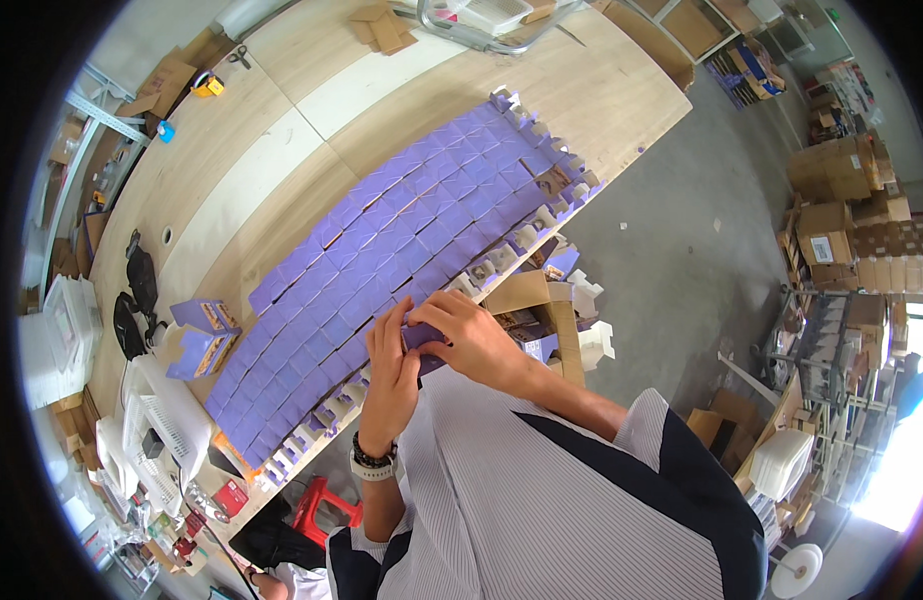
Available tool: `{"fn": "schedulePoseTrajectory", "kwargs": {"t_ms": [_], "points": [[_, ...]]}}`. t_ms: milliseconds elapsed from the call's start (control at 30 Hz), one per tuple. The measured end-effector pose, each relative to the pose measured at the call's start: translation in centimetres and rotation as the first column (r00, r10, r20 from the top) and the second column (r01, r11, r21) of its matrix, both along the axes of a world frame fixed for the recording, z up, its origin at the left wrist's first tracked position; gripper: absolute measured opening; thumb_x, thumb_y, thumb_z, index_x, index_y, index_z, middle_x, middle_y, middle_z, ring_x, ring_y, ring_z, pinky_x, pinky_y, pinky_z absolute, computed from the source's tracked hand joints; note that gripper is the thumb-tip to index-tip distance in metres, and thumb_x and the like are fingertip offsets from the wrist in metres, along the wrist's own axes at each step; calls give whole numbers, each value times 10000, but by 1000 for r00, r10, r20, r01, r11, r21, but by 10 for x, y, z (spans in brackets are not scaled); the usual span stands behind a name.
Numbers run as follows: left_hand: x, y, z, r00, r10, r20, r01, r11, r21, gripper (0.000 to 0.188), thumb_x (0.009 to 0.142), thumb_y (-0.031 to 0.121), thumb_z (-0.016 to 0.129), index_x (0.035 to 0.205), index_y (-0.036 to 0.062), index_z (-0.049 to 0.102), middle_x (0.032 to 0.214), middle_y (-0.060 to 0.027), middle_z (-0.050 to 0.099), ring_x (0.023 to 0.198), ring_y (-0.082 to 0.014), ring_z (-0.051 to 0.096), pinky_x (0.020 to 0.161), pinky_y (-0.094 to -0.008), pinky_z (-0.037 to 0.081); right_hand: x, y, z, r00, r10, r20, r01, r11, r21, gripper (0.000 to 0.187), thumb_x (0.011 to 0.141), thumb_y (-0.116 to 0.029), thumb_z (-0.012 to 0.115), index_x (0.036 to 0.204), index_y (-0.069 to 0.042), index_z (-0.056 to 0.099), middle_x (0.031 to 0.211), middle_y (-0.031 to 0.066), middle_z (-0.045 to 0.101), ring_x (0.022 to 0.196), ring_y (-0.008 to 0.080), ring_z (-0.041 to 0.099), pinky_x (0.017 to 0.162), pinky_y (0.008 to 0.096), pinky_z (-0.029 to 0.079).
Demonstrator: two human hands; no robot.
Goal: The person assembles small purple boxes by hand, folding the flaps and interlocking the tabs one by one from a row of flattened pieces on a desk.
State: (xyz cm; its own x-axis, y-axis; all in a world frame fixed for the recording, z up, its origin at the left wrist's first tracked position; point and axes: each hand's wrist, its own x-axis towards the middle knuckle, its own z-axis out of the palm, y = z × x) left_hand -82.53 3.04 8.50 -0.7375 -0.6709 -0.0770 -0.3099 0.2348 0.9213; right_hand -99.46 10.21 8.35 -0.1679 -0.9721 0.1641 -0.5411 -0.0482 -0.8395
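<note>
Close to my body, at the table's near edge, my left hand (pixel 390 355) and my right hand (pixel 462 335) are closed around a small purple box (pixel 420 338). My left fingers press along its left side, while the right thumb and fingers grip its top and right side. Fingers cover much of the box. Just beyond, many purple boxes (pixel 382 240) stand packed tightly in rows across the wooden table (pixel 327 65). Along the near row, several boxes have raised open flaps (pixel 527 238). One box at the right end shows a brown printed side (pixel 554 181).
An open cardboard carton (pixel 565 335) with purple boxes stands right of my hands, below the table edge. Two purple boxes (pixel 204 338) sit apart on the left, near white plastic baskets (pixel 162 450). A red stool (pixel 325 512) is below; a metal frame (pixel 492 38) lies at the far edge.
</note>
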Motion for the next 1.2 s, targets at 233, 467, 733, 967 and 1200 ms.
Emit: {"fn": "schedulePoseTrajectory", "kwargs": {"t_ms": [233, 467, 733, 967, 1200], "points": [[-2, -5, -1, 999, -29, -21, 29, 1000, 1, 658, 942, 2, 420, 1598, 28, 380, 1552, -162, 429, 1418, -327, 380, 1200, -417, 323, 2, 2, 1, 998, -34, -49, 32, 999, -32, 376, 819, -83, 808, 1167, -35, 675, 1140, 116, 667, 1068, 356, 642, 908, 455, 568], [3, -13, -7, 983, 27, -182, 46, 922, 385, 675, 957, 32, 426, 1628, 44, 358, 1574, -120, 430, 1455, -272, 386, 1231, -411, 284, -19, -3, 6, 990, 81, 113, -80, 997, -13, 216, 913, -44, 733, 1126, -13, 710, 1087, 133, 685, 1026, 342, 660, 871, 424, 570], [-3, -4, 4, 945, 101, -310, 27, 923, 383, 785, 872, -48, 532, 1625, 23, 320, 1665, -136, 319, 1551, -297, 300, 1279, -423, 222, -19, -5, 11, 960, -18, 281, 8, 999, 34, 144, 960, 15, 671, 1095, -14, 712, 1066, 139, 688, 877, 318, 708, 734, 388, 581], [0, -13, 9, 966, 17, -259, 28, 985, 169, 673, 938, 24, 450, 1605, -1, 367, 1634, -171, 401, 1528, -313, 344, 1269, -432, 245, -17, -5, 24, 947, 19, 321, -36, 998, 48, 235, 974, 8, 654, 1204, -33, 678, 1123, 144, 688, 954, 311, 706, 782, 392, 595], [-1, -17, 21, 975, 17, -220, -16, 1000, 8, 685, 935, -66, 383, 1617, -23, 342, 1590, -199, 465, 1486, -349, 426, 1243, -445, 299, -17, -5, 38, 941, 31, 336, -80, 988, 132, 341, 962, 53, 639, 1292, -29, 670, 1237, 123, 692, 1085, 261, 698, 850, 360, 618]]}}
